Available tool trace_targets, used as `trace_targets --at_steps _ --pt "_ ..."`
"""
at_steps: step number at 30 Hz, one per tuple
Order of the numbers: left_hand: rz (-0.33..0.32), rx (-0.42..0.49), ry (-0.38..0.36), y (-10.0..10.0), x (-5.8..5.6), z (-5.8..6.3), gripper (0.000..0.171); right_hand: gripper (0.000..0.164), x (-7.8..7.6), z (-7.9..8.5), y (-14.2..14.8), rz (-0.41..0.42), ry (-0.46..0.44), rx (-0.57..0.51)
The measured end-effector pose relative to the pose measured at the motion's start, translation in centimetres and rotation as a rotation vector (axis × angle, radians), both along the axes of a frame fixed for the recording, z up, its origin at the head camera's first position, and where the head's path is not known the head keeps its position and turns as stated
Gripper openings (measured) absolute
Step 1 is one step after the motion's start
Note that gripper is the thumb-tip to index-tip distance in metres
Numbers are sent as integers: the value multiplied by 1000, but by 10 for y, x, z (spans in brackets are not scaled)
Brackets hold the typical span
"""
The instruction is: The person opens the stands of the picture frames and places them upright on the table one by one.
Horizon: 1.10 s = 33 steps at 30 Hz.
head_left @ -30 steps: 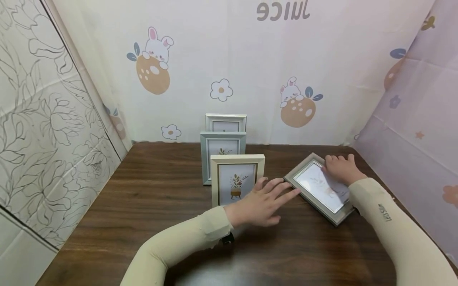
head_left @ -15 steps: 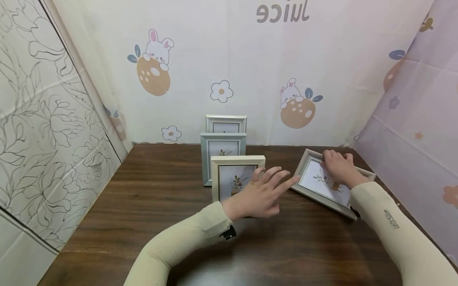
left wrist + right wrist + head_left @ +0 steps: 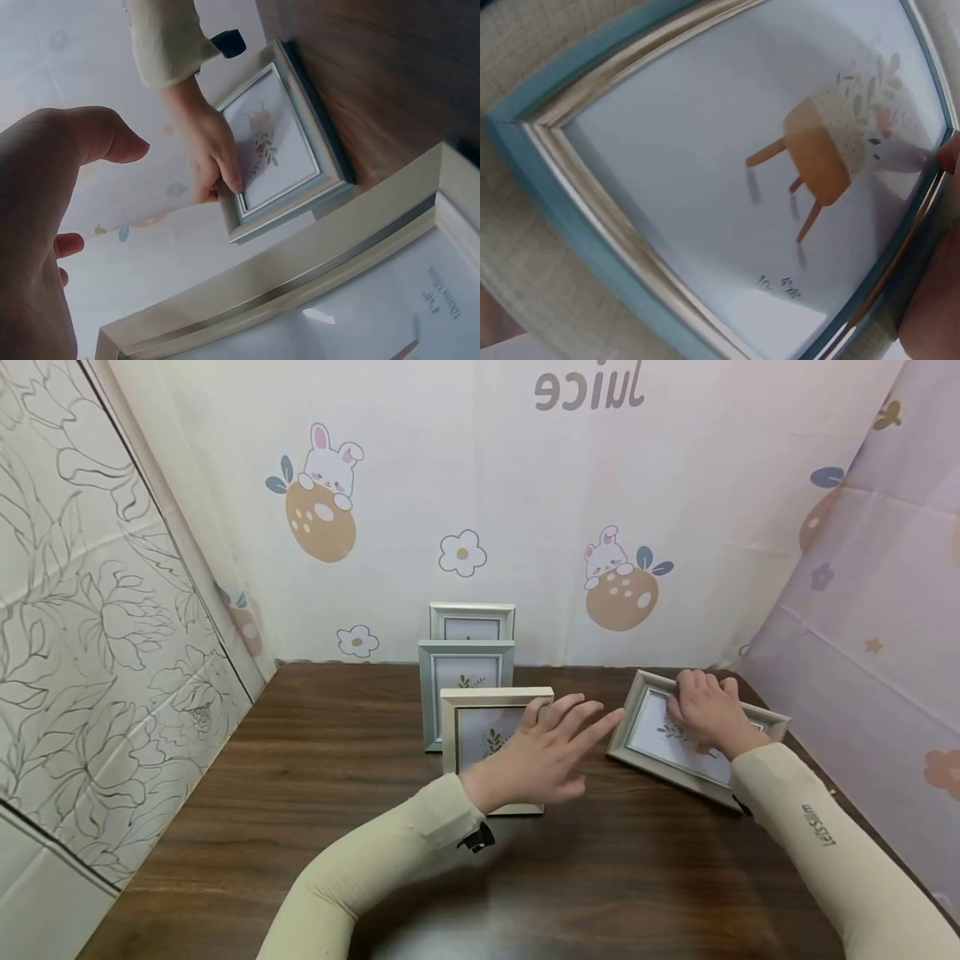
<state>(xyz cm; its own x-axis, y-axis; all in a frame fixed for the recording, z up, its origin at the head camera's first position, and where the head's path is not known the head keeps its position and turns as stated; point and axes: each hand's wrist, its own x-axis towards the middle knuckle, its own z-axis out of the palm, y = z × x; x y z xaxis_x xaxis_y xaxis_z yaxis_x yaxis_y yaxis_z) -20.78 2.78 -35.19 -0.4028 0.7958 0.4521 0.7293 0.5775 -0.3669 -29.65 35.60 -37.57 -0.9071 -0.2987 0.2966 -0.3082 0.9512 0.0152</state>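
Note:
At the right, my right hand (image 3: 712, 714) grips the upper edge of a grey-beige picture frame (image 3: 633, 714), thumb over the front. This frame leans back, its lower edge slanting toward me. In the right wrist view its blue and silver inner border surrounds a plant-pot print (image 3: 817, 150). My left hand (image 3: 536, 756) is spread in the air before a cream picture frame (image 3: 450, 735), covering part of its print. The fingertips point toward the grey-beige frame's left corner. The left wrist view shows the left thumb (image 3: 112, 135) stretched out, holding nothing.
Behind the cream frame stand a pale mint picture frame (image 3: 429, 693) and a silver-white one (image 3: 472, 609), overlapping in a column. The brown wooden table (image 3: 315, 777) ends at a printed curtain (image 3: 525, 485) at the back and a patterned curtain on the right.
The grey-beige frame has turned and tipped up from lying nearly flat, with my right hand on its edge. My left hand has risen slightly, still spread. The other frames stay put.

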Motion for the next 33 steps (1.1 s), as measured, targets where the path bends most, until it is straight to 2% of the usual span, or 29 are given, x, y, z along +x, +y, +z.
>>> trace_targets --at_steps 9,20,26,33 --pt "35 -3 -11 -6 -4 14 93 22 5 11 -9 18 87 -9" --pt "49 41 3 -22 -12 35 91 35 13 49 -29 -13 124 -91" --pt "52 68 40 -33 -16 46 88 35 22 65 -43 42 190 -110" --pt "70 72 20 -44 -22 55 87 31 35 78 -60 137 251 -91"
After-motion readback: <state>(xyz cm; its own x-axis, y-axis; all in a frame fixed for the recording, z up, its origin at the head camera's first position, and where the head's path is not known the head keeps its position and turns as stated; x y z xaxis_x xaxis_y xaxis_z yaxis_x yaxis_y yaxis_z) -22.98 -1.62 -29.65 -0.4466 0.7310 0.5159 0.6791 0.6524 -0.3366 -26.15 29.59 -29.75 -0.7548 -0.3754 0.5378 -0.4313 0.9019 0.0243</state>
